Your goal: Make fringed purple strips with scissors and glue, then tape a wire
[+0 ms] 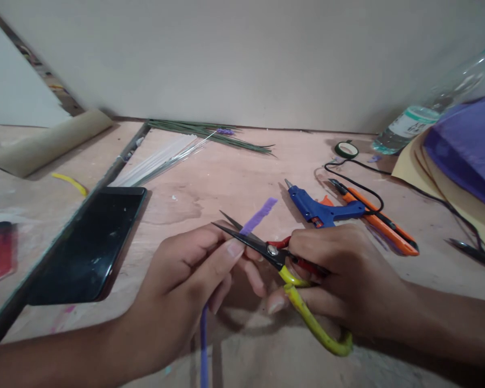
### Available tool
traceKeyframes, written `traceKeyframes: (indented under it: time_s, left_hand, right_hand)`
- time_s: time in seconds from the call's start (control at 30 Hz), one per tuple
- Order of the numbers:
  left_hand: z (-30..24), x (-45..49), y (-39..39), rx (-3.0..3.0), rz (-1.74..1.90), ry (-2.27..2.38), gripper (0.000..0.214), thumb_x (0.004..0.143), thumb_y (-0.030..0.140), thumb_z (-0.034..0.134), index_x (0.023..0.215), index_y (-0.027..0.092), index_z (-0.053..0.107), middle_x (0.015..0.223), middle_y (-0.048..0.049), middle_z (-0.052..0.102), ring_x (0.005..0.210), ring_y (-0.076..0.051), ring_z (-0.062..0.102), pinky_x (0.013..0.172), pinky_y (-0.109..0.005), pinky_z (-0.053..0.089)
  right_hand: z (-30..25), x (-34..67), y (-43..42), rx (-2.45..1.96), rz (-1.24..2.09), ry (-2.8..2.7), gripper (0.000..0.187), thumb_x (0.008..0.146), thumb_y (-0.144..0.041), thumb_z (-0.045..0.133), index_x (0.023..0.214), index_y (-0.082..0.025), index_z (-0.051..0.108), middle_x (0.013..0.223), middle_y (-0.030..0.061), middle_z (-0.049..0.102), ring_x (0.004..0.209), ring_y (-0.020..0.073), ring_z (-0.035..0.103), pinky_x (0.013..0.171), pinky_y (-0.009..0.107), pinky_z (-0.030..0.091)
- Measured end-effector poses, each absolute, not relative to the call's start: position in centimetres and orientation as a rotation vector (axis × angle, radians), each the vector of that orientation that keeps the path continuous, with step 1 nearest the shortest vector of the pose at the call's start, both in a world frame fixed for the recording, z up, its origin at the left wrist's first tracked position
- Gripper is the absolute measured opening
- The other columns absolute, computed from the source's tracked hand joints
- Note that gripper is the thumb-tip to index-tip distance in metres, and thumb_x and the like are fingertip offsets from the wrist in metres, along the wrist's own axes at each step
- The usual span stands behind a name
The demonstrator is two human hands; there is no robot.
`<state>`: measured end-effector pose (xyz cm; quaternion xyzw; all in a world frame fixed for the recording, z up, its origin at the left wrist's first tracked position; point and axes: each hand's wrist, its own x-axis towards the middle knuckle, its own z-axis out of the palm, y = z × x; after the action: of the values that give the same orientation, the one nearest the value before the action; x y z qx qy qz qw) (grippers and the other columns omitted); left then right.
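Between the parted blades of the scissors (272,250): purple strip (261,215), pinched by the left hand (186,275). Scissor handles: held by the right hand (343,264). Possible faults: left fingertips (235,248), placed just beside the blades, may be nicked; strip, if loosely pinched, may be cut crooked.

A black, glass-faced smartphone (91,248) lay across a narrow dark strip (120,161) in the wooden tabletop (234,180), near a curved yellow piece (70,182). A blue plastic glue gun (307,205) crossed an orange-and-black utility knife (396,233). A dark green tape roll (344,156) lay near a clear plastic bottle (412,126) with a teal-and-white label.
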<state>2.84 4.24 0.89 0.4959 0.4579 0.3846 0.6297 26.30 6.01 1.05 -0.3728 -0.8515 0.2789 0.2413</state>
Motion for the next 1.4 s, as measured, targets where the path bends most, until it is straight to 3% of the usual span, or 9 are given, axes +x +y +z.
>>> traceKeyframes:
  time_s: [0.13, 0.33, 0.5, 0.77, 0.93, 1.2, 1.4]
  left_hand:
    - [0.59, 2.73, 4.12, 1.079, 0.859, 1.017, 0.035, 0.101, 0.036, 0.068, 0.072, 0.017, 0.076, 0.063, -0.0038, 0.073, 0.051, -0.011, 0.054, 0.046, -0.020, 0.039]
    - [0.74, 2.55, 4.36, 1.124, 0.885, 1.076, 0.025, 0.101, 0.037, 0.065, 0.091, 0.019, 0.079, 0.071, -0.0040, 0.079, 0.049, -0.012, 0.053, 0.047, -0.023, 0.038]
    - [0.90, 2.55, 4.44, 1.187, 0.888, 1.068, 0.022, 0.098, 0.031, 0.067, 0.083, 0.019, 0.075, 0.070, -0.0018, 0.079, 0.047, -0.009, 0.048, 0.044, -0.019, 0.036]
    - [1.04, 2.62, 4.12, 1.225, 0.849, 1.074, 0.037, 0.101, 0.035, 0.065, 0.070, 0.018, 0.079, 0.062, -0.0047, 0.074, 0.047, -0.010, 0.047, 0.044, -0.020, 0.036]
    - [1.12, 2.69, 4.20, 1.222, 0.858, 1.058, 0.037, 0.099, 0.037, 0.067, 0.070, 0.018, 0.080, 0.064, -0.0067, 0.075, 0.049, -0.011, 0.050, 0.044, -0.021, 0.035]
    - [0.86, 2.37, 4.04, 1.200, 0.849, 1.098, 0.038, 0.099, 0.039, 0.067, 0.070, 0.019, 0.082, 0.061, -0.0071, 0.074, 0.042, -0.009, 0.040, 0.041, -0.023, 0.026]
    - [1.38, 2.85, 4.09, 1.170, 0.839, 1.078, 0.034, 0.096, 0.036, 0.068, 0.069, 0.019, 0.078, 0.061, -0.0065, 0.078, 0.043, -0.010, 0.043, 0.041, -0.021, 0.030]
  right_hand:
    - [1.28, 26.10, 6.11, -1.020, 0.774, -2.314, 0.061, 0.097, -0.056, 0.079, 0.067, -0.021, 0.041, 0.061, -0.0079, 0.041, 0.053, 0.0078, 0.031, 0.052, 0.025, 0.024]
    - [1.49, 25.85, 5.95, -1.047, 0.841, -2.298, 0.056, 0.097, -0.056, 0.078, 0.068, -0.021, 0.045, 0.063, -0.0062, 0.045, 0.056, 0.0100, 0.036, 0.056, 0.027, 0.027]
    - [1.27, 25.79, 5.88, -0.998, 0.855, -2.283, 0.055, 0.096, -0.054, 0.082, 0.069, -0.021, 0.048, 0.064, -0.0061, 0.047, 0.057, 0.0097, 0.038, 0.056, 0.026, 0.027]
    - [1.35, 25.75, 5.95, -0.991, 0.839, -2.288, 0.058, 0.098, -0.059, 0.077, 0.068, -0.021, 0.046, 0.064, -0.0048, 0.048, 0.057, 0.0105, 0.039, 0.056, 0.026, 0.028]
    - [1.28, 25.86, 5.96, -1.000, 0.848, -2.307, 0.060, 0.098, -0.061, 0.076, 0.068, -0.021, 0.044, 0.062, -0.0057, 0.045, 0.056, 0.0100, 0.037, 0.055, 0.026, 0.027]
    - [1.37, 25.79, 5.87, -1.063, 0.895, -2.284, 0.066, 0.101, -0.071, 0.068, 0.065, -0.021, 0.042, 0.060, -0.0057, 0.045, 0.053, 0.0087, 0.037, 0.053, 0.025, 0.027]
    - [1.08, 26.14, 5.87, -1.045, 0.855, -2.305, 0.062, 0.100, -0.062, 0.074, 0.067, -0.021, 0.041, 0.061, -0.0064, 0.044, 0.052, 0.0081, 0.036, 0.052, 0.024, 0.027]
